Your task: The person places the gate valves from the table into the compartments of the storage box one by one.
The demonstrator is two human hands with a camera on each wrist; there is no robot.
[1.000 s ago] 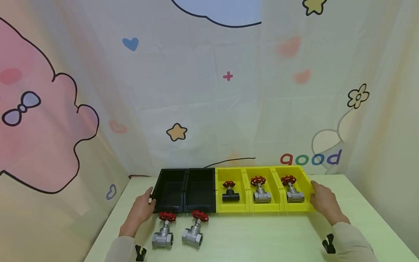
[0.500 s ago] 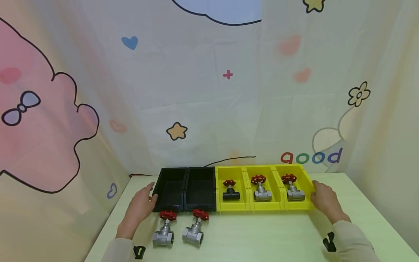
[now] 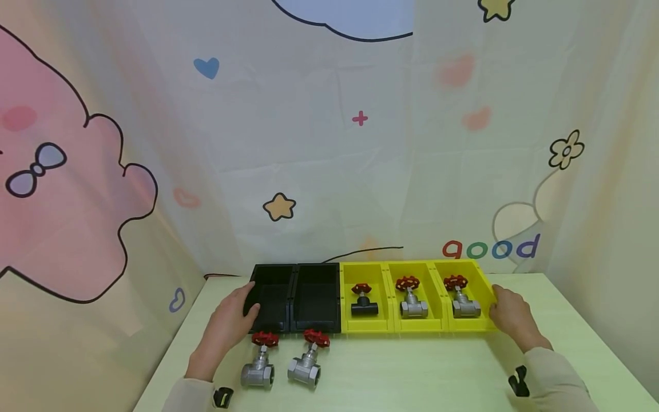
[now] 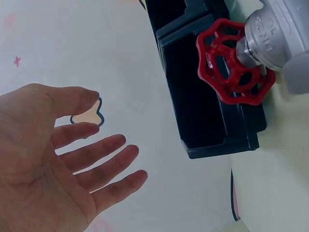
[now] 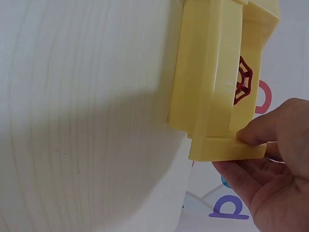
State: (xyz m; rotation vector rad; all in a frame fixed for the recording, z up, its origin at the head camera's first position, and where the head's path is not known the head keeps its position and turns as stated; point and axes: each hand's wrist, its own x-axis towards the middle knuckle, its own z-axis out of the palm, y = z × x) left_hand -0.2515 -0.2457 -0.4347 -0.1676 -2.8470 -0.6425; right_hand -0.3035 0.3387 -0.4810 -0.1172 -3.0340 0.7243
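A row of joined bins runs along the back of the table: two black bins (image 3: 316,297) on the left, three yellow bins (image 3: 366,325) on the right. My right hand (image 5: 285,164) pinches the rightmost yellow bin's end wall, thumb inside and fingers beneath the rim. My left hand (image 3: 229,320) has spread, relaxed fingers and overlaps the left black bin's outer edge in the head view; in the left wrist view a gap shows between them. Two silver gate valves with red handwheels, a left one (image 3: 258,372) and a right one (image 3: 306,369), lie in front of the black bins.
One yellow bin holds a black-bodied valve (image 3: 364,308) with a red handwheel. The other two yellow bins each hold a silver valve (image 3: 413,309) like those on the table (image 3: 412,372). A patterned curtain (image 3: 319,143) hangs right behind the row.
My left hand has let go of the left black bin's edge, spread its fingers and shifted right over that edge. The right hand keeps its grip, and the bins and valves stay in place.
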